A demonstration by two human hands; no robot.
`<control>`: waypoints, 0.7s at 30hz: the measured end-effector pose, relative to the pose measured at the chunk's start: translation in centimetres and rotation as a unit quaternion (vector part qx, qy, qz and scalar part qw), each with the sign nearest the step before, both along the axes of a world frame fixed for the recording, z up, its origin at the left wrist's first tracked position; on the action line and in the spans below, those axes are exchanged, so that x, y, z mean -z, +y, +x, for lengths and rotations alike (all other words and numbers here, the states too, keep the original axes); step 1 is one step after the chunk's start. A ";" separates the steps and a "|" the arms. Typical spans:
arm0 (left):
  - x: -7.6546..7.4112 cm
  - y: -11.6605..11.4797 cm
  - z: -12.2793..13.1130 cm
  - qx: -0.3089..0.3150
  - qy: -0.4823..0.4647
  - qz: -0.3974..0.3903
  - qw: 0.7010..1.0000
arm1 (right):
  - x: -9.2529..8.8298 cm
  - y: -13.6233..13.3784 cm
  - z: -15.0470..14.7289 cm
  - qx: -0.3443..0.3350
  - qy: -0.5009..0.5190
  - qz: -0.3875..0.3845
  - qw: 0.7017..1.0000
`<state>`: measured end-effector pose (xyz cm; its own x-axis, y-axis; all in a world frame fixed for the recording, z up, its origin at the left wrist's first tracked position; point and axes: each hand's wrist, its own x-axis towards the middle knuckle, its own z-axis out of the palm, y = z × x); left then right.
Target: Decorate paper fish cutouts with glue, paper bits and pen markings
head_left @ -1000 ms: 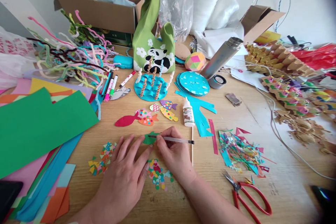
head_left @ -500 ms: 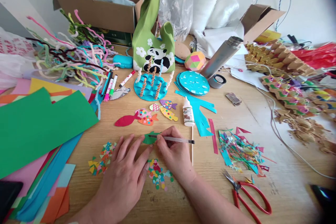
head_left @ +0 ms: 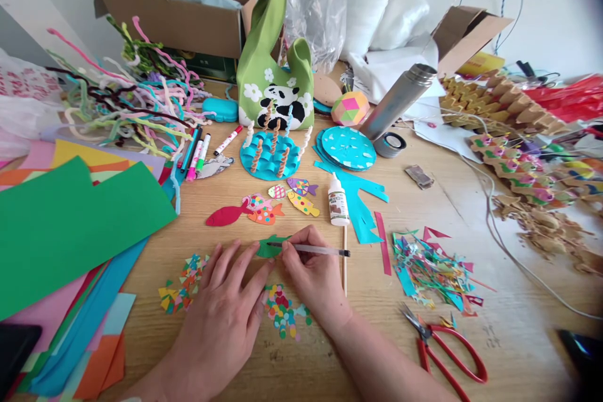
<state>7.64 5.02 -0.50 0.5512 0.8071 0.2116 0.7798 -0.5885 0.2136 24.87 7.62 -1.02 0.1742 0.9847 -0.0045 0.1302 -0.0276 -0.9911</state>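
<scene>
Wooden table [head_left: 292, 377]: green paper fish [head_left: 268, 252], scissors [head_left: 424, 332] at its four o'clock.
Right hand [head_left: 315, 273] grips a pen [head_left: 325, 251]; left hand [head_left: 223, 311] rests open, palm down.

This is a handicraft workspace: a brown wooden table [head_left: 414, 213] carries sheets of coloured paper [head_left: 85, 226], tangled fuzzy multicoloured stems [head_left: 151, 103], a heap of bright paper scraps [head_left: 436, 270], red-handled metal scissors [head_left: 426, 331] and patterned paper fish [head_left: 266, 215].

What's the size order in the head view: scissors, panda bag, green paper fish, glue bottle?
1. Panda bag
2. Scissors
3. Glue bottle and green paper fish: unsure; fingers partly cover the fish.
</scene>
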 end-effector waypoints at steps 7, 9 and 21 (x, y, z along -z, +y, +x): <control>0.1 0.0 0.0 0.000 0.002 -0.002 1.000 | -0.3 0.1 0.0 0.002 0.004 -0.003 1.000; 0.1 0.0 0.0 0.000 0.002 -0.002 1.000 | -0.3 0.0 0.0 0.001 0.002 -0.004 1.000; -0.1 0.0 0.0 -0.003 -0.004 -0.005 1.000 | -0.3 0.0 -0.1 0.002 -0.001 -0.006 1.000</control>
<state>7.64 5.01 -0.42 0.5454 0.8120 0.2078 0.7813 -0.5823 0.2248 24.81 7.66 -0.73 0.1776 0.9840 -0.0154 0.1312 -0.0392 -0.9906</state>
